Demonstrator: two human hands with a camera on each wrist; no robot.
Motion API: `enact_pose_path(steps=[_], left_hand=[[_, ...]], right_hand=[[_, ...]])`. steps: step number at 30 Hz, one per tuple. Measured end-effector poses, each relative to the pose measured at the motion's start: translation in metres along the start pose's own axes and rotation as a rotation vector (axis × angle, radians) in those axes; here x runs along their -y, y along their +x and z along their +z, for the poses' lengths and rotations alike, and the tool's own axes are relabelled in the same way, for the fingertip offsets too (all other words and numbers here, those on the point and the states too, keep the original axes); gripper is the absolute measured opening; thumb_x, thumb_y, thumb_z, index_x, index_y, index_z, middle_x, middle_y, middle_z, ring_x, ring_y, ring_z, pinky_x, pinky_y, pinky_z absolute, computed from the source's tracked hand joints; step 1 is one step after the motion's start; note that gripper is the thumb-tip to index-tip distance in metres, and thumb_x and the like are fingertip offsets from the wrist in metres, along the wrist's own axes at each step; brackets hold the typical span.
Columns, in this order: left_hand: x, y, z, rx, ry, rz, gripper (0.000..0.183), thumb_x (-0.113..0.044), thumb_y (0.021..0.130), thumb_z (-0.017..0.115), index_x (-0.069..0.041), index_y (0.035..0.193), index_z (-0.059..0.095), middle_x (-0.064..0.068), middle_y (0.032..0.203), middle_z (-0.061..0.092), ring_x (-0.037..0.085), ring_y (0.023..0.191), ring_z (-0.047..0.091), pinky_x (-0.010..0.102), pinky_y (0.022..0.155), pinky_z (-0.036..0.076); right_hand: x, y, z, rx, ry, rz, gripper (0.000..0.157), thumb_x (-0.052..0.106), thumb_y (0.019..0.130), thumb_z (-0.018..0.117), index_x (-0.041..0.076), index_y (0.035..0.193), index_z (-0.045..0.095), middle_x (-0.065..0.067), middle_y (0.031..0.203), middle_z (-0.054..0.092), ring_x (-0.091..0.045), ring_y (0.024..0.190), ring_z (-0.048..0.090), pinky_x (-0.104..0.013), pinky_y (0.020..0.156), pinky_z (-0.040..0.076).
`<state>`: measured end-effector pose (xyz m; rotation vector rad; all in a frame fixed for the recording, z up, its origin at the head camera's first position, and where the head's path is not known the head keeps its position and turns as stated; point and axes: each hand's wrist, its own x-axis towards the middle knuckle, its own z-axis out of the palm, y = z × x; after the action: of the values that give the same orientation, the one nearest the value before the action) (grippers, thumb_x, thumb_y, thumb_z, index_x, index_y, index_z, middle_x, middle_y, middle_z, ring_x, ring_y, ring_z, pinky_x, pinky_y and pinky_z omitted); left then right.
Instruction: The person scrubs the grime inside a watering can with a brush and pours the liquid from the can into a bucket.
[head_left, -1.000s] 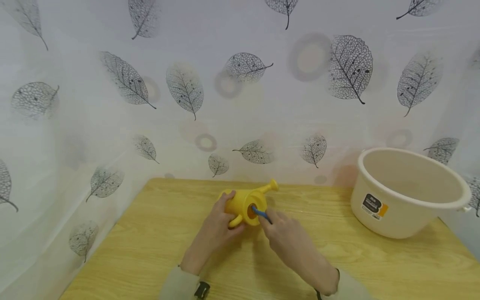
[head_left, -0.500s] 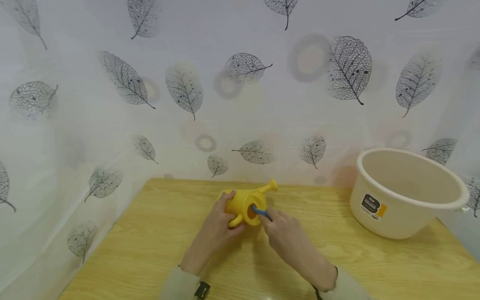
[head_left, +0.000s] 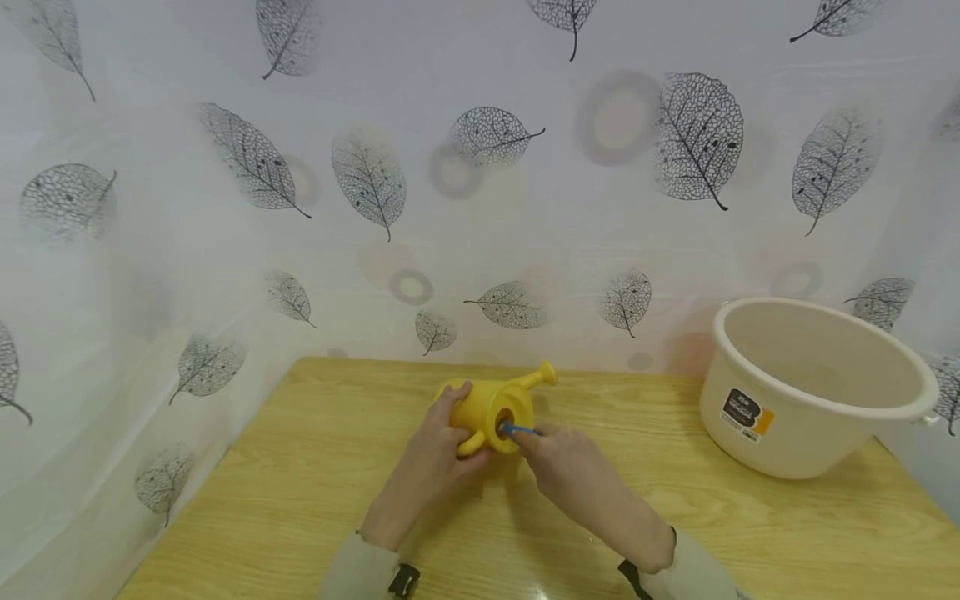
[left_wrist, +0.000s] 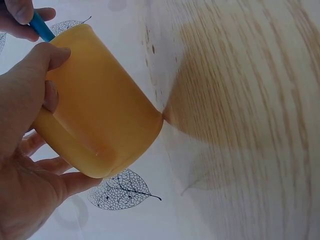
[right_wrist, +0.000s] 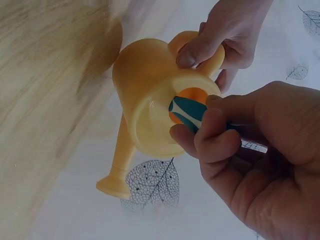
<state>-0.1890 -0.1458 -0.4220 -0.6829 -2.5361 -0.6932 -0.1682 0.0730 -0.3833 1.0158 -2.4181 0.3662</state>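
Note:
A yellow toy watering can (head_left: 476,405) lies tipped on the wooden table, its mouth facing right and toward me. My left hand (head_left: 429,454) grips its body and handle (left_wrist: 70,145); in the left wrist view the base edge seems to touch the tabletop. Pinched in my right hand (head_left: 581,483) is a slim blue-and-white tool (right_wrist: 189,112). Its tip is at the round orange-looking opening (right_wrist: 196,94) inside the can's rim. Whether more of it reaches inside is hidden. The spout (right_wrist: 120,160) points away from both hands.
A large cream bucket (head_left: 806,442) with a dark label stands at the table's right. Behind the wooden table (head_left: 315,450) hangs a pale sheet (head_left: 480,217) printed with grey leaves, which also runs along the left side.
The blue-and-white tool has shifted slightly lower at the opening and lies flatter, with the right hand tilting along. The left hand and watering can have stayed nearly still.

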Motion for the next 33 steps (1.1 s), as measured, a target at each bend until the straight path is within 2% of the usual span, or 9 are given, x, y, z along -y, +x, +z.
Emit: enact_pose_path(steps=[3,6,8,11,15,19,26,33], left_hand=[[0.000,0.000,-0.001,0.012,0.003,-0.004,0.030,-0.023,0.083,0.085,-0.005,0.064,0.069,0.024,0.151,0.050,0.041,0.143,0.048,0.050,0.121,0.040],[0.000,0.000,-0.001,0.017,0.009,-0.001,0.031,-0.024,0.083,0.085,-0.005,0.064,0.069,0.025,0.151,0.049,0.042,0.143,0.047,0.050,0.121,0.040],[0.000,0.000,-0.001,0.015,0.014,-0.003,0.031,-0.025,0.083,0.085,-0.005,0.064,0.069,0.024,0.151,0.049,0.042,0.143,0.047,0.049,0.121,0.040],[0.000,0.000,-0.001,0.010,0.014,-0.005,0.031,-0.026,0.083,0.085,-0.005,0.065,0.070,0.024,0.152,0.050,0.044,0.143,0.046,0.050,0.121,0.039],[0.000,0.001,-0.001,0.009,0.003,-0.004,0.030,-0.024,0.083,0.085,-0.005,0.065,0.070,0.025,0.152,0.050,0.045,0.143,0.046,0.052,0.122,0.038],[-0.001,0.000,-0.002,0.022,0.002,-0.009,0.031,-0.024,0.083,0.084,-0.005,0.064,0.069,0.025,0.152,0.049,0.046,0.144,0.045,0.052,0.122,0.038],[-0.001,-0.001,-0.002,0.031,-0.004,-0.042,0.032,-0.026,0.083,0.084,-0.007,0.063,0.068,0.023,0.154,0.047,0.045,0.145,0.043,0.051,0.122,0.038],[-0.001,-0.001,-0.002,0.025,-0.001,-0.041,0.032,-0.027,0.083,0.084,-0.008,0.063,0.067,0.022,0.154,0.047,0.043,0.145,0.044,0.049,0.122,0.038]], right_hand=[[0.001,0.002,-0.004,0.054,0.163,0.076,0.013,0.001,0.091,0.072,0.006,0.103,0.076,0.007,0.060,0.049,0.001,0.053,0.033,-0.010,0.045,0.032],[0.001,0.003,-0.007,0.079,0.309,0.161,0.017,0.002,0.094,0.068,0.001,0.109,0.077,0.007,0.059,0.050,0.003,0.054,0.031,-0.012,0.045,0.033],[0.001,0.004,-0.010,0.079,0.363,0.197,0.018,0.003,0.096,0.067,0.000,0.110,0.077,0.006,0.061,0.055,0.004,0.053,0.032,-0.013,0.045,0.034],[-0.001,0.005,-0.015,0.066,0.399,0.216,0.016,0.004,0.096,0.067,-0.001,0.107,0.078,0.003,0.065,0.062,0.005,0.053,0.034,-0.013,0.045,0.034],[-0.005,0.005,-0.022,0.093,0.433,0.258,0.014,0.005,0.096,0.068,0.000,0.103,0.078,0.002,0.069,0.066,0.004,0.053,0.036,-0.014,0.045,0.035],[-0.007,0.004,-0.029,0.144,0.492,0.310,0.016,0.008,0.097,0.067,0.001,0.106,0.078,0.005,0.065,0.061,0.004,0.047,0.036,-0.014,0.042,0.034],[-0.011,0.003,-0.042,0.185,0.568,0.377,0.020,0.013,0.100,0.064,0.003,0.112,0.077,0.008,0.054,0.051,0.000,0.040,0.045,-0.014,0.036,0.032],[-0.013,0.003,-0.046,0.197,0.609,0.406,0.022,0.014,0.101,0.063,0.003,0.114,0.076,0.007,0.055,0.051,-0.003,0.041,0.049,-0.016,0.035,0.035]])
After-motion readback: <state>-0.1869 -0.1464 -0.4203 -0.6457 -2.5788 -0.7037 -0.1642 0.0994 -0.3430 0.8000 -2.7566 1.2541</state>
